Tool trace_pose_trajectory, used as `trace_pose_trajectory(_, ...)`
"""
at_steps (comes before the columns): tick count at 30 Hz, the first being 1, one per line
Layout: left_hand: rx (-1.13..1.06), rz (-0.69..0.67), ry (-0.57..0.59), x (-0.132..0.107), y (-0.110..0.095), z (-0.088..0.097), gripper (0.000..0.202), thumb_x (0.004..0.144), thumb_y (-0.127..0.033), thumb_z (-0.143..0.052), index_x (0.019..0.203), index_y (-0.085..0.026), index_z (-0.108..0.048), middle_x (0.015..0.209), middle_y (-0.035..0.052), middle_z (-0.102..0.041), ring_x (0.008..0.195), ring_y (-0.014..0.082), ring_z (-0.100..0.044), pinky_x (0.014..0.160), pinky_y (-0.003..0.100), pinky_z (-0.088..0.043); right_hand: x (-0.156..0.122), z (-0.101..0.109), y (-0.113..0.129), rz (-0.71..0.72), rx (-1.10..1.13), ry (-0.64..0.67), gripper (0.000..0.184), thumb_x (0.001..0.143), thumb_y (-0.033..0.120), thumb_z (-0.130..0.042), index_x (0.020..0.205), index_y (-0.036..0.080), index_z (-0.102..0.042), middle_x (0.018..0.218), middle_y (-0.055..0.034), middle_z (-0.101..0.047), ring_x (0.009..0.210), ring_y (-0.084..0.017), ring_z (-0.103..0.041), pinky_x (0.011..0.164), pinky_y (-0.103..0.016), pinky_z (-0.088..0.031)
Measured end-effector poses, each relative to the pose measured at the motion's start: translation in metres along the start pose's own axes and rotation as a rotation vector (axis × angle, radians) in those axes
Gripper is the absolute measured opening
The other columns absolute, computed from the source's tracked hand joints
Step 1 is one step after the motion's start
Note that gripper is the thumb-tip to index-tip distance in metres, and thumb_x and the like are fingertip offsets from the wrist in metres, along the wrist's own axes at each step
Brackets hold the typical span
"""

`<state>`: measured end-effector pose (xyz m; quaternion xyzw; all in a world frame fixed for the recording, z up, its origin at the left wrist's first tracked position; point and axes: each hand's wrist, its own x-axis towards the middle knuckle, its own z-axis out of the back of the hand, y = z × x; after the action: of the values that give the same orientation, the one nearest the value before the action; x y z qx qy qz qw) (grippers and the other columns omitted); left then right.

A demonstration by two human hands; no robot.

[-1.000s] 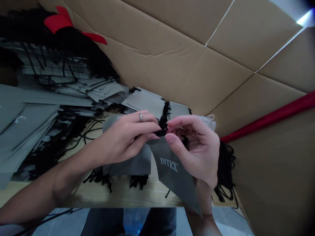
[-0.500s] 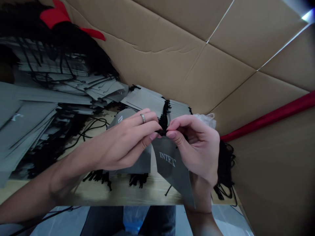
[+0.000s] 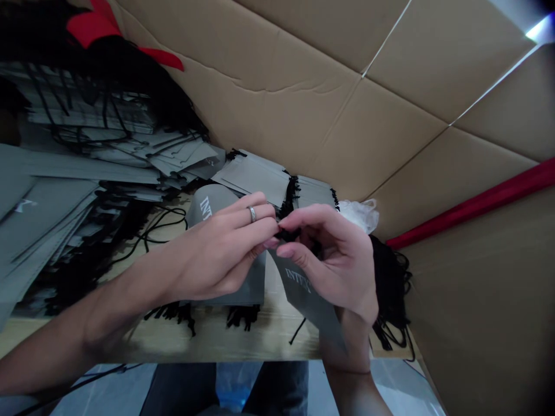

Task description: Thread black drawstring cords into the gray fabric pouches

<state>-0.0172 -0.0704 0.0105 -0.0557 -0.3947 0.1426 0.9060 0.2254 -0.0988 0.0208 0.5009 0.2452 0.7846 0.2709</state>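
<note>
A grey tag (image 3: 306,294) printed INTEX hangs from my hands, with black cord (image 3: 289,234) bunched at its top end. My left hand (image 3: 234,242), a ring on one finger, pinches the cord from the left. My right hand (image 3: 336,254) curls around the cord's other side, thumb and forefinger bent near it. Fingers hide part of the cord, so its exact shape there is not visible. Beneath my left hand lies a stack of the same grey tags (image 3: 243,286), black cord ends sticking out along its near edge.
Piles of grey tags with black cords (image 3: 56,214) fill the left side. More stacked tags (image 3: 255,173) lie against the cardboard wall (image 3: 281,86). Black cords (image 3: 392,289) hang at the right table edge, beside a clear plastic bag (image 3: 359,214) and red strap (image 3: 477,202).
My right hand has shifted slightly left, its thumb and forefinger now parted more around the cord. The hanging tag has tilted a little; my left hand stays nearly in place.
</note>
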Motion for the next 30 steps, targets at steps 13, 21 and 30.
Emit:
trace_pose_trajectory(13, -0.237, -0.02, -0.002, 0.002, 0.001, 0.016, 0.029, 0.103, 0.002, -0.05, 0.097, -0.025, -0.057, 0.09, 0.0015, -0.071, 0.082, 0.0223, -0.06, 0.086, 0.039, -0.054, 0.0, -0.008, 0.005, -0.023, 0.081, -0.056, 0.015, 0.103, 0.014, -0.09, 0.107, 0.025, -0.08, 0.089, 0.0026, -0.078, 0.069, -0.011, -0.066, 0.061, -0.024, -0.055)
trace_pose_trajectory(21, -0.251, 0.067, -0.011, 0.004, -0.007, 0.012, 0.028, 0.119, -0.012, -0.051, 0.093, -0.023, -0.054, 0.083, -0.0015, -0.056, 0.078, 0.0192, -0.051, 0.086, 0.036, -0.048, 0.0, -0.009, -0.001, 0.072, 0.042, -0.015, 0.039, 0.097, 0.01, -0.097, 0.128, 0.03, -0.083, 0.116, 0.0016, -0.088, 0.086, -0.013, -0.076, 0.075, -0.025, -0.064)
trace_pose_trajectory(30, -0.323, 0.074, -0.034, 0.004, -0.006, 0.007, 0.032, 0.121, -0.015, -0.053, 0.091, -0.024, -0.048, 0.077, -0.0044, -0.046, 0.073, 0.0167, -0.045, 0.079, 0.034, -0.044, 0.002, -0.013, -0.003, 0.105, 0.101, -0.058, 0.021, 0.098, 0.016, -0.097, 0.112, 0.026, -0.086, 0.096, 0.0013, -0.087, 0.072, -0.012, -0.073, 0.059, -0.025, -0.06)
